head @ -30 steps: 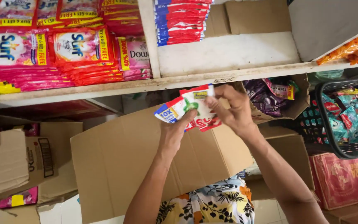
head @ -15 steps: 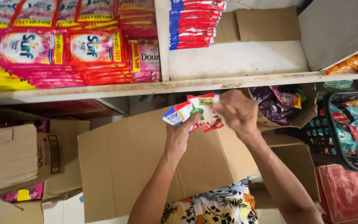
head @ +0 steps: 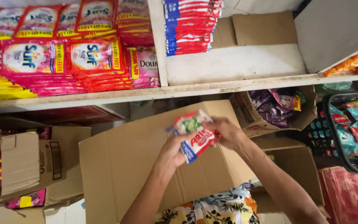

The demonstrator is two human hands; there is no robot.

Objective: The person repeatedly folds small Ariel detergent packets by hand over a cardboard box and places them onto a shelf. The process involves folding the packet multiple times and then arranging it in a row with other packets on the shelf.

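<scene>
Both my hands hold a small bundle of sachets (head: 194,133), white with red, blue and green print, in front of a big cardboard box flap (head: 129,161). My left hand (head: 174,149) grips the bundle from below and the left. My right hand (head: 227,132) grips its right side, fingers curled over the top packets. The bundle sits below the white shelf edge (head: 212,88). A stack of red, white and blue sachets (head: 192,25) lies on the shelf above.
Pink and red sachet stacks (head: 63,62) fill the shelf's left bay. An open box of purple packets (head: 274,108) stands right of my hands, a black basket of teal packets (head: 353,128) farther right. Another open carton (head: 25,166) stands at left.
My hands have lowered the sachet bundle a little and drawn it closer together. The view has shifted, showing more of the shelf above.
</scene>
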